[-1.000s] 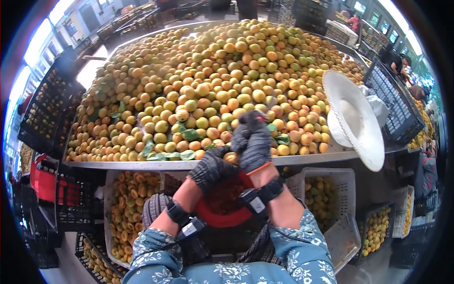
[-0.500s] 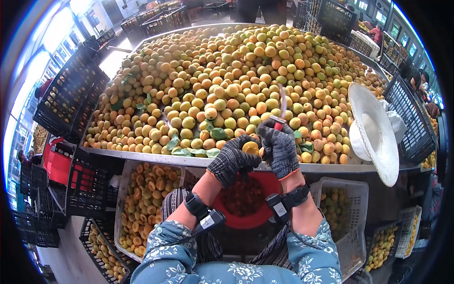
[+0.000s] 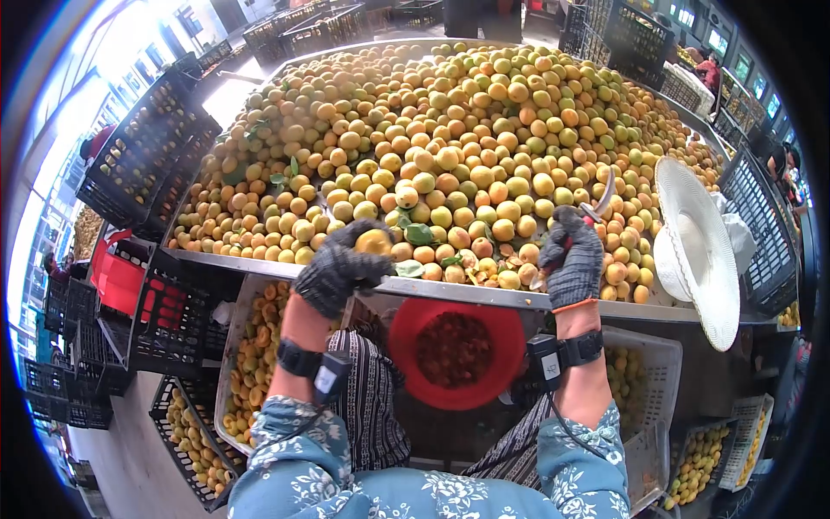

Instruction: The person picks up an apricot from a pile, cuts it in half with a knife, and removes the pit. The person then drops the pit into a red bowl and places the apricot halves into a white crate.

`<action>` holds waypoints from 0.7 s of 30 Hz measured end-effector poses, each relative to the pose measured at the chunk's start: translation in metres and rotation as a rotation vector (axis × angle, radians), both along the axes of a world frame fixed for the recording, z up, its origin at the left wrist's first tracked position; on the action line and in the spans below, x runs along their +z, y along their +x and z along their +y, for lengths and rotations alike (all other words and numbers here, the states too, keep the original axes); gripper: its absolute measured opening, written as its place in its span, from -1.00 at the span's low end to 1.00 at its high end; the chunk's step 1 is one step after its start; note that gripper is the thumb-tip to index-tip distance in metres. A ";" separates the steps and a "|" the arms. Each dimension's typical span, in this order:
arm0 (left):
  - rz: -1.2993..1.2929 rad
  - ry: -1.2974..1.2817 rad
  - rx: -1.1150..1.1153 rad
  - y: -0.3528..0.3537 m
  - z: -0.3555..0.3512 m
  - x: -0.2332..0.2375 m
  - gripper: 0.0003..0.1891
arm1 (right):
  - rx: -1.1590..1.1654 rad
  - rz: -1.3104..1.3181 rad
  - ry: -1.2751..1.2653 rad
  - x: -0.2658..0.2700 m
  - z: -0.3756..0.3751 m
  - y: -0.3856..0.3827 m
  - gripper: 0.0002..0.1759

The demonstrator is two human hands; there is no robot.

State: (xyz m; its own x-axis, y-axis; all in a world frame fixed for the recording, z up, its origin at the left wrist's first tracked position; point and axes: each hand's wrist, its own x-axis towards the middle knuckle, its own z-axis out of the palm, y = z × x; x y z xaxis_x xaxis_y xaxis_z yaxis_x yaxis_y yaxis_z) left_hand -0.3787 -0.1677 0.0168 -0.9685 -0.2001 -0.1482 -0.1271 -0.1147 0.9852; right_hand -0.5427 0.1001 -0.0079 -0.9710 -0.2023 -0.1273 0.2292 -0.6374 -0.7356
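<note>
Left hand (image 3: 333,272), in a dark grey knitted glove, is partly closed, with a round yellow-orange fruit (image 3: 373,243) held at its fingers, at centre-left of the frame. Whether that fruit is whole or halved, I cannot tell. From the back of the hand, the fruit lies up and to the right, above the near metal edge of the wide metal table (image 3: 467,297). Right hand (image 3: 572,259), gloved alike and right of centre, is curled round a curved metal knife with a red handle (image 3: 605,195); its blade rises up and to the right, away from the held fruit. The left hand is the nearer one to that fruit, and the two hands are well apart.

Below and slightly left of the left hand sits a white plastic crate (image 3: 232,355) containing halved orange fruit (image 3: 255,389). Lower right of it, between the forearms, a round red bowl (image 3: 510,346) holds a dark reddish-brown mass of small pieces (image 3: 454,349). Another white plastic crate (image 3: 661,381), lower right in the frame, contains greenish-yellow fruit (image 3: 624,372). Across the upper middle, a heap of yellow, green and orange fruit (image 3: 467,121) covers much of the table.
</note>
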 end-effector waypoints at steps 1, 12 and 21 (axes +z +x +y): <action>-0.107 -0.048 0.006 0.013 -0.010 0.007 -0.54 | -0.038 -0.062 -0.038 -0.001 0.005 -0.005 -0.92; -0.518 -0.820 -0.027 0.126 -0.100 -0.019 -0.53 | 0.022 0.025 0.083 0.004 0.011 -0.003 -0.91; 0.034 -0.885 0.157 -0.045 -0.058 -0.020 -0.66 | 0.023 0.080 0.160 0.005 0.004 0.009 -0.89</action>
